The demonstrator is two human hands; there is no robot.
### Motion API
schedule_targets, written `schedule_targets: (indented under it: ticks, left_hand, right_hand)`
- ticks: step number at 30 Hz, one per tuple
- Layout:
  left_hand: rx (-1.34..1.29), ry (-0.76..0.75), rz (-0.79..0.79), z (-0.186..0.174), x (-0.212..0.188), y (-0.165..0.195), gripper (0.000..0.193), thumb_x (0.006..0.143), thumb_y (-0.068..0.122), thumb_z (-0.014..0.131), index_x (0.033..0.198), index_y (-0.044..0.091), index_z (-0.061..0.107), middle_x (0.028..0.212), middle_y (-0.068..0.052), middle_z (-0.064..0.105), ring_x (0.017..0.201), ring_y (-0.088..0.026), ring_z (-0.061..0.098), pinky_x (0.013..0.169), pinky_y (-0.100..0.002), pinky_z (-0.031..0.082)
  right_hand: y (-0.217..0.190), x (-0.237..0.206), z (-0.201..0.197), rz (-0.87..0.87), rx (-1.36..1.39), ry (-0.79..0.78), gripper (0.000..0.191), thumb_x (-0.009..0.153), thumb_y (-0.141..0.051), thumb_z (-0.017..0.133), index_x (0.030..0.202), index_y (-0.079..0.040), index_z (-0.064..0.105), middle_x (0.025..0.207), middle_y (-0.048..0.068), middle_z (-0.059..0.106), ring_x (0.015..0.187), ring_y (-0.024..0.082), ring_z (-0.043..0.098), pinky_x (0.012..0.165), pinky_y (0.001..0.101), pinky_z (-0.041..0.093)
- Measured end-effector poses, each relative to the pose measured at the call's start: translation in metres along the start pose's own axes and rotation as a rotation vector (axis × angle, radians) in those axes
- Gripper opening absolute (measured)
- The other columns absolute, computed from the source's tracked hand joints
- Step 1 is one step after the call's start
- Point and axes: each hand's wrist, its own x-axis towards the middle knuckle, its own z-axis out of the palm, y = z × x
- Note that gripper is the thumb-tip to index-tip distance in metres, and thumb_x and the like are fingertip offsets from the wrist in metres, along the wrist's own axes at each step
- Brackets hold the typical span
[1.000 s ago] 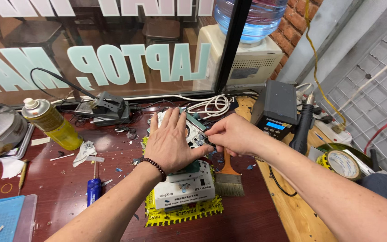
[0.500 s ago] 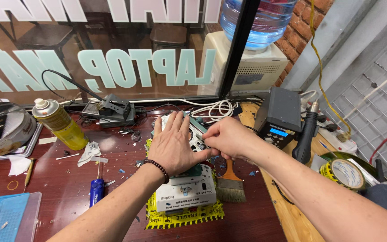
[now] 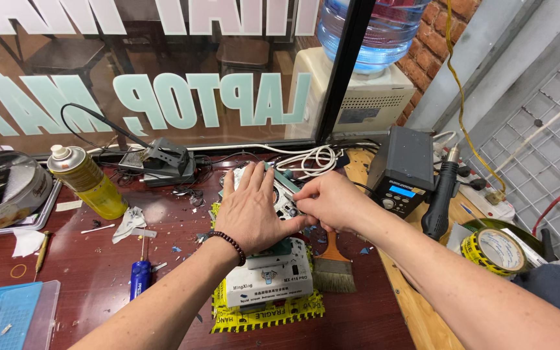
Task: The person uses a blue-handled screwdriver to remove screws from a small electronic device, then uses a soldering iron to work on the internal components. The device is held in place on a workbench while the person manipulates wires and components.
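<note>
— Looking at the middle of the frame: the left hand (image 3: 252,210) lies flat, fingers spread wide, pressing down on a pale circuit board (image 3: 284,194) that sits on the dark red bench (image 3: 79,259). It grips nothing — it only pins the board.

— And the other hand?

— The right hand (image 3: 328,202) comes in from the right, fingers pinched narrow at the board's right edge. Whatever they hold is too small or too hidden to tell.

— Has anything moved over the last second?

— Very little. Both hands sit on the same spot as a second ago; the view has only drifted slightly. My guess is that fine work on the board continues, with nothing lifted away yet.

— What lies around them?

— Just below the left wrist, with its dark bead bracelet (image 3: 226,242), a white boxy device (image 3: 268,282) rests on yellow tape strips (image 3: 267,315). Right of it lies a bristle brush (image 3: 333,269) with an orange handle. At lower left, a blue-handled screwdriver (image 3: 140,272). At left, a yellow spray can (image 3: 87,180), smooth and cylindrical. At right, a black station with a small blue screen (image 3: 401,168), its handpiece (image 3: 441,194) beside it, and a roll of yellow tape (image 3: 495,249).
</note>
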Motion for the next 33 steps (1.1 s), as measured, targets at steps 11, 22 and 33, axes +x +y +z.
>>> schedule_targets:
  ticks: [11,22,33]
  left_hand:
    - [-0.009,0.005,-0.022,0.001,0.003,-0.004,0.13,0.065,0.088,0.064,0.15,-0.006,0.033,0.158,-0.022,0.031,0.15,-0.033,0.021,0.119,-0.055,0.011]
    - [0.005,0.021,0.006,0.002,-0.001,-0.001,0.129,0.065,0.086,0.066,0.148,-0.008,0.035,0.157,-0.023,0.034,0.149,-0.033,0.023,0.119,-0.055,0.012]
    - [0.001,0.014,0.0,0.001,0.001,-0.003,0.129,0.065,0.085,0.065,0.15,-0.006,0.033,0.158,-0.022,0.031,0.151,-0.033,0.021,0.119,-0.055,0.01]
  right_hand:
    - [-0.011,-0.003,-0.003,0.045,-0.027,-0.016,0.027,0.088,-0.013,0.068,0.11,-0.005,0.08,0.063,0.006,0.069,0.04,0.011,0.053,0.038,0.028,0.04]
    - [-0.002,-0.002,0.002,0.015,0.059,0.016,0.029,0.087,-0.013,0.068,0.113,-0.004,0.078,0.061,0.007,0.068,0.039,0.012,0.053,0.035,0.029,0.038]
    - [-0.012,-0.004,0.002,0.029,-0.035,-0.004,0.028,0.086,-0.012,0.069,0.111,-0.004,0.08,0.062,0.007,0.069,0.04,0.012,0.054,0.036,0.0277,0.041]
